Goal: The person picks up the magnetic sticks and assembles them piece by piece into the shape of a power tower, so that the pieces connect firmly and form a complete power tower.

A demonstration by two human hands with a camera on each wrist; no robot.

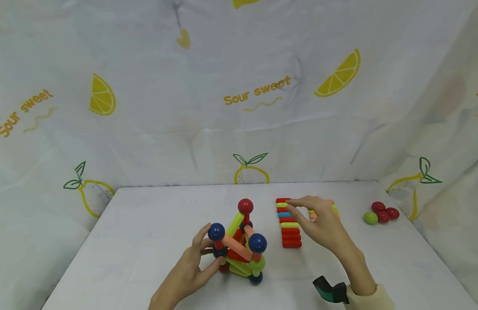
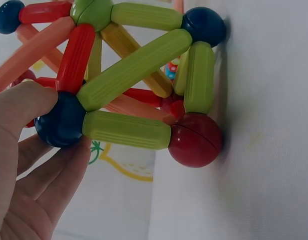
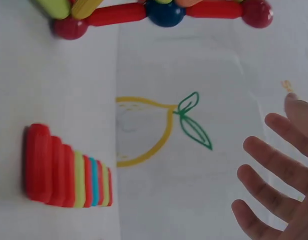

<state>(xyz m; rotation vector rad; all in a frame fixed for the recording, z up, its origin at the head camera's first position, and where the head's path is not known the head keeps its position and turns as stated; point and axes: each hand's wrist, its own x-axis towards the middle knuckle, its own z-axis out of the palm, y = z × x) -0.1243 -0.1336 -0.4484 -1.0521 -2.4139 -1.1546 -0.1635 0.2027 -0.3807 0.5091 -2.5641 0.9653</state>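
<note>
A ball-and-stick magnetic building structure (image 1: 237, 248) stands on the table, with blue, red and green balls joined by red, orange, yellow and lime sticks. My left hand (image 1: 188, 271) holds its left side. In the left wrist view, the thumb and fingers pinch a blue ball (image 2: 61, 120) at a middle joint, above a red ball (image 2: 195, 140) at the table. To the right, my right hand (image 1: 325, 226) hovers with nothing in its fingers, beside a row of loose sticks (image 1: 291, 231). The right wrist view shows its fingers spread apart.
A second, shorter row of orange and yellow sticks (image 1: 335, 208) lies partly hidden behind my right hand. Farther right are several loose balls, red ones (image 1: 378, 206) and a green one (image 1: 370, 218). A white curtain with lemon prints (image 1: 252, 174) hangs behind the table (image 1: 153, 219).
</note>
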